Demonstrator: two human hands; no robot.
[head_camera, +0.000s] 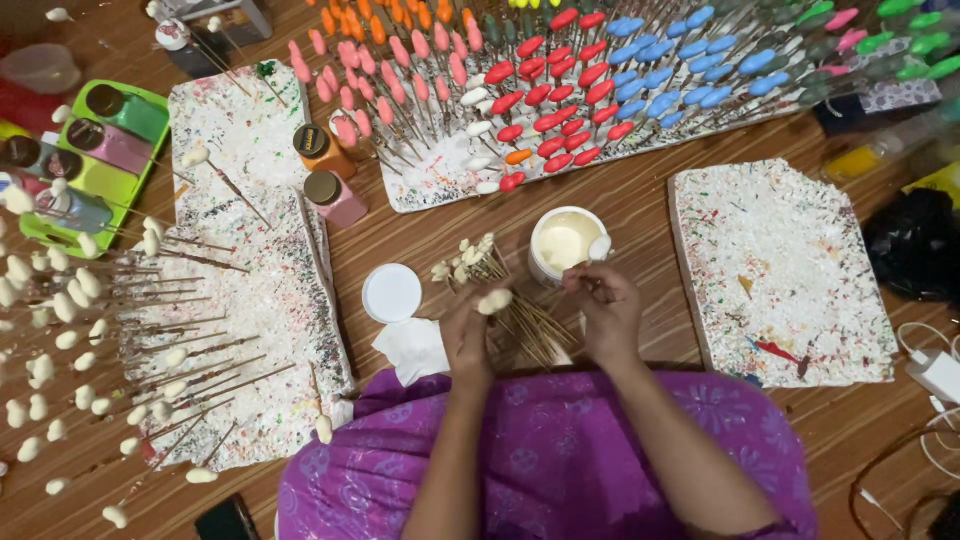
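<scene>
Item: thin wooden stick with a cream oval bud at its tip. Your left hand pinches it below the bud, shaft running down-right. Your right hand, fingers curled together, sits beside the round white tub of cream paint, the nearer hand to it.

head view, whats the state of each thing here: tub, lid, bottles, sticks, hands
white tub: open, cream paint inside
round white lid: off, flat on the floor
two capped bottles: closed, upright
coloured sticks: painted, stuck in foam
pale sticks: unpainted, stuck in the left foam
left hand: holds a pale-tipped stick
right hand: pinching something thin by the tub
right foam slab: bare, paint-flecked
</scene>
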